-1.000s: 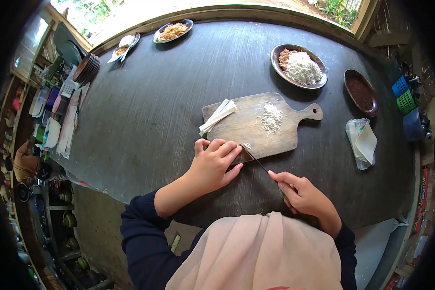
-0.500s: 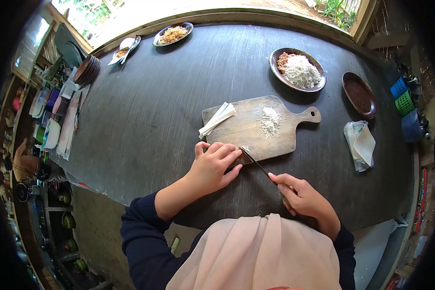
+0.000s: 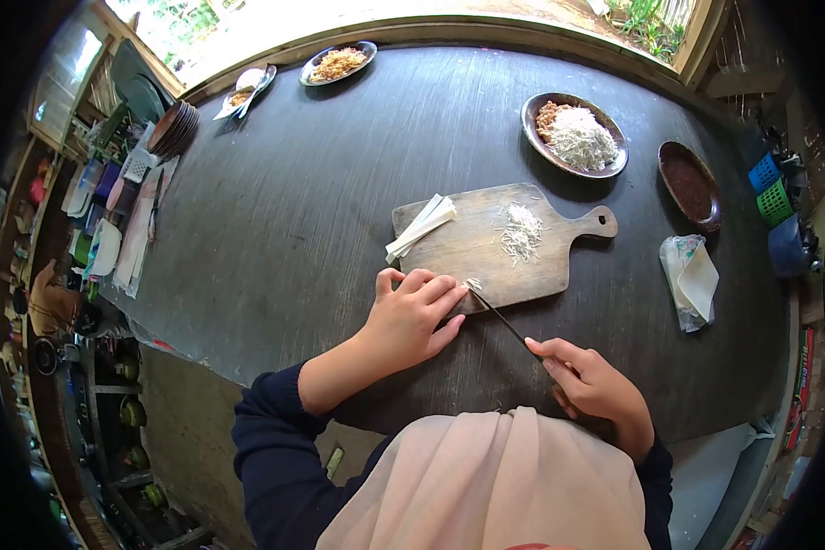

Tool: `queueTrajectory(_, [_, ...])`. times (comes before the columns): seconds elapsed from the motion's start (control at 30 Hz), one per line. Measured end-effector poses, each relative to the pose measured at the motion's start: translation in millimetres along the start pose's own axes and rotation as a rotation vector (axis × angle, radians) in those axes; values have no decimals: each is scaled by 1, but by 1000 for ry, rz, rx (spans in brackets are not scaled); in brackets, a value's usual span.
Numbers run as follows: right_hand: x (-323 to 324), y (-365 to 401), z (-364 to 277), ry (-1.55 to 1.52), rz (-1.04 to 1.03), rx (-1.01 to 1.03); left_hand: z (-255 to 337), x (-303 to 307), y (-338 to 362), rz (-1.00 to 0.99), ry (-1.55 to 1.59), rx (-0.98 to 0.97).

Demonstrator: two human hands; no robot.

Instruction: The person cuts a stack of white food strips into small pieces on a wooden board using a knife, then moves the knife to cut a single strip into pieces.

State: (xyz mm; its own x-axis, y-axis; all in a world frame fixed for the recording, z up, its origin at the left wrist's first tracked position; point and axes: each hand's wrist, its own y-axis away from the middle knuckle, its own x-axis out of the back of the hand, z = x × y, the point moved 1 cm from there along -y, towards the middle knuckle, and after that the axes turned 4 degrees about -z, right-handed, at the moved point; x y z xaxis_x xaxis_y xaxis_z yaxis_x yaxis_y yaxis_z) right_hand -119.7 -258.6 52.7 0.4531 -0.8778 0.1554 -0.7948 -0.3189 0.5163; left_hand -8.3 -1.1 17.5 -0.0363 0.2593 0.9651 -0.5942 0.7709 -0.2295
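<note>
A wooden cutting board [image 3: 522, 286] with a short holed handle lies on the dark table. At its near left edge, the bent fingers of my left hand [image 3: 414, 312] press down on white strips, mostly hidden beneath them. In my right hand [image 3: 596, 380] is a thin, dark-bladed knife [image 3: 502, 319], its tip on the board right beside my left fingertips. Fine white shreds [image 3: 472, 283] lie at that tip. Farther up the board are a loose heap of white shreds [image 3: 521, 234] and a stack of uncut white strips [image 3: 420, 227].
Behind the board stands a bowl [image 3: 529, 137] of white shreds and brownish food. To the right are an oval brown dish [image 3: 689, 186] and a plastic packet [image 3: 687, 284] with white sheets. Two plates of food, including a far plate [image 3: 307, 79], and stacked brown plates [image 3: 174, 130] sit at the back left.
The view has shifted slightly. My right hand has drawn the knife a little back and to the right. Slightly more white shreds show beside the tip; my left hand keeps its place on the board.
</note>
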Motion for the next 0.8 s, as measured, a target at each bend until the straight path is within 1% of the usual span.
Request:
queueTrajectory(0.13, [-5, -4, 3, -13, 19, 22, 0, -1, 1, 6, 17, -6])
queueTrajectory(0.2, [-8, -6, 6, -8, 52, 103, -1, -1, 1, 1, 22, -6])
queueTrajectory(0.3, [-9, -6, 3, 17, 57, 108, -1, -1, 0, -2, 34, -5])
queueTrajectory(0.63, [-8, -8, 3, 26, 28, 93, -1, -2, 1, -5, 47, -4])
queueTrajectory(0.8, [-10, -12, 0, -24, 28, 38, -1, 1, 1, -26, 30, -14])
